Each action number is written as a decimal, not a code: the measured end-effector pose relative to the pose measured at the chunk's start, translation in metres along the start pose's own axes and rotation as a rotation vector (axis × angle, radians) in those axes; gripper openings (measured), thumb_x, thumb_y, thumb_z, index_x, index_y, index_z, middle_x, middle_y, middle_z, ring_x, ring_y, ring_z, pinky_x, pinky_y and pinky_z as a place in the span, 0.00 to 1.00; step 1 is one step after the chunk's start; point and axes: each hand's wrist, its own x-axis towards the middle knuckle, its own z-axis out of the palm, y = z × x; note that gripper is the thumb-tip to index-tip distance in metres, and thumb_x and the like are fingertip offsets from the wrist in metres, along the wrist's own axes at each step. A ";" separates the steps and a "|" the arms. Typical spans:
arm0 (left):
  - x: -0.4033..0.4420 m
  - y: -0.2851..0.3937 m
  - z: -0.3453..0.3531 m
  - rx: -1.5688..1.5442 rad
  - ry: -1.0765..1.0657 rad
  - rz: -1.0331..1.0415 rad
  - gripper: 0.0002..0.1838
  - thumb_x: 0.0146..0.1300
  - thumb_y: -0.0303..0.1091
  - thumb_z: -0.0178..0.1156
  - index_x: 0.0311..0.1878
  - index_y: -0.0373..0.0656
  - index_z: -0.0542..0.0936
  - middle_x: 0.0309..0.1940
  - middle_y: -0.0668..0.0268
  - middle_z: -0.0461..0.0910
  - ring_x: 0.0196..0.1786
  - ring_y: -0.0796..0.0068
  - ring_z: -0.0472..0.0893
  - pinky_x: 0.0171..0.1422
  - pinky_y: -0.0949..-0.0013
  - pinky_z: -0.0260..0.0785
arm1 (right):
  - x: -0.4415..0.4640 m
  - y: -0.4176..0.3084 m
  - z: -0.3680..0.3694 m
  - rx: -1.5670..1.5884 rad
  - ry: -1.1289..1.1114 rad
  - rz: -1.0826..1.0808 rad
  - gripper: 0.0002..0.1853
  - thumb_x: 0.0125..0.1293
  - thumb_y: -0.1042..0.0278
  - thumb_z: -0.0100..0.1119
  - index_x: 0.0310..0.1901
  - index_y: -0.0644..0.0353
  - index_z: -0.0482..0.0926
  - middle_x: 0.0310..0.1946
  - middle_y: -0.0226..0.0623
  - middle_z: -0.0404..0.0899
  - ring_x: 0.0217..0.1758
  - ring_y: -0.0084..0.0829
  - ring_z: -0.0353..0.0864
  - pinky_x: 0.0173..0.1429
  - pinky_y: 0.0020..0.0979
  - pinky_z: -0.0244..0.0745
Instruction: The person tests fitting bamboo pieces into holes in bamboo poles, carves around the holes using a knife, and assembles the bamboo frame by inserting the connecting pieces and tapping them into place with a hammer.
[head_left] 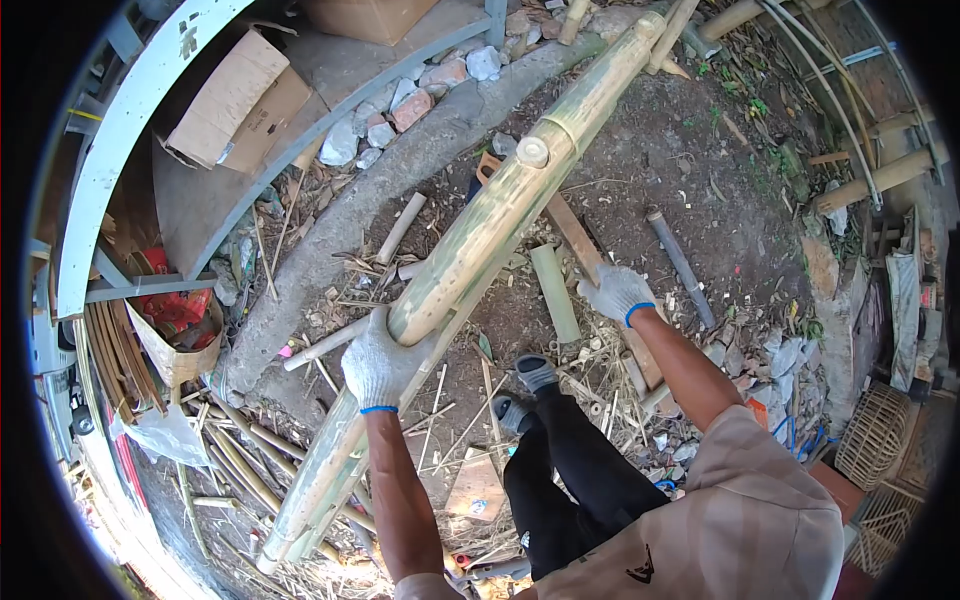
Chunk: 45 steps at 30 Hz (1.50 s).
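Observation:
A long, thick green-and-tan bamboo pole (pixel 470 245) runs diagonally from lower left to upper right, with a round cut peg or stub (pixel 533 151) standing out of its upper part. My left hand (pixel 380 362), in a grey-white glove with a blue cuff, grips the pole near its middle, thumb over the near side. My right hand (pixel 617 293), gloved the same way, is over a brown wooden plank (pixel 575 232) to the right, its fingers loosely bent and apart. Whether it touches the plank is unclear. I see nothing held in it.
A short green bamboo piece (pixel 555 293) and a dark tube (pixel 682 268) lie on the dirt. An orange saw handle (pixel 487 168) shows behind the pole. Cardboard box (pixel 240 100) and rubble are upper left; bamboo poles (pixel 250 455) lie lower left, a wicker basket (pixel 872 432) at right.

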 end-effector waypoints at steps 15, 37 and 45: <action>0.061 -0.048 0.014 -0.270 0.140 0.129 0.43 0.53 0.56 0.87 0.65 0.35 0.87 0.49 0.50 0.94 0.53 0.60 0.94 0.60 0.58 0.83 | 0.090 0.073 0.348 0.095 -0.181 0.145 0.78 0.57 0.29 0.79 0.91 0.68 0.36 0.85 0.71 0.60 0.80 0.64 0.76 0.80 0.50 0.76; 0.039 -0.052 0.016 0.044 0.221 0.185 0.56 0.46 0.87 0.71 0.63 0.44 0.92 0.58 0.49 0.93 0.60 0.50 0.92 0.69 0.52 0.81 | 0.025 -0.084 -0.176 0.276 0.632 -0.958 0.53 0.70 0.52 0.74 0.92 0.50 0.55 0.80 0.55 0.73 0.81 0.44 0.77 0.80 0.41 0.76; 0.037 -0.049 0.020 0.117 0.248 0.177 0.56 0.51 0.86 0.69 0.65 0.43 0.91 0.56 0.45 0.93 0.58 0.46 0.92 0.67 0.48 0.82 | 0.044 -0.157 -0.222 -0.110 0.343 -0.620 0.62 0.57 0.41 0.80 0.91 0.43 0.59 0.77 0.51 0.79 0.77 0.49 0.81 0.83 0.41 0.72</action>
